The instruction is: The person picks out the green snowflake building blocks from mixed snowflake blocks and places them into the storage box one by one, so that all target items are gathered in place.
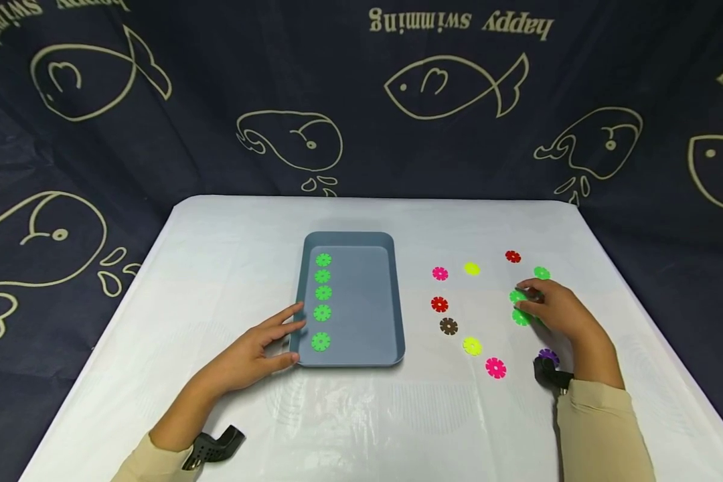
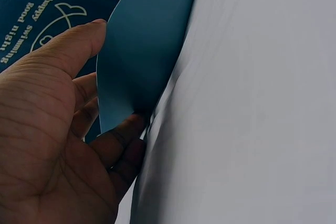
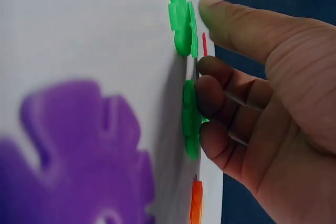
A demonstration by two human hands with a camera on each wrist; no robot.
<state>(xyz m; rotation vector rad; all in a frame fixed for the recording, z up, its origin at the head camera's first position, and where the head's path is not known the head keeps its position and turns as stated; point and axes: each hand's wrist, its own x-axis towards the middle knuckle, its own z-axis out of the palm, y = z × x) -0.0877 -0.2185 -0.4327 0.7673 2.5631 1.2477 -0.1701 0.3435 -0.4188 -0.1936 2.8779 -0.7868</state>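
A grey-blue tray (image 1: 361,301) holds a column of several green notched discs (image 1: 322,312) along its left side. My left hand (image 1: 241,355) rests at the tray's left edge, fingers spread and thumb by the near left corner; the left wrist view shows fingertips against the tray wall (image 2: 142,40). Over on the right, my right hand (image 1: 557,311) reaches down among green discs. Thumb and fingers stand apart just at one green disc (image 1: 518,296) and another green disc (image 1: 521,316). In the right wrist view, a green disc (image 3: 190,121) lies near the fingertips, ungripped.
Between tray and right hand lie loose discs: pink (image 1: 440,274), red (image 1: 439,304), brown (image 1: 448,326), yellow (image 1: 472,346). A further red disc (image 1: 513,256) and green disc (image 1: 541,273) lie beyond the right hand; a purple disc (image 1: 549,357) sits beside its wrist. Dark patterned cloth (image 1: 361,87) hangs behind.
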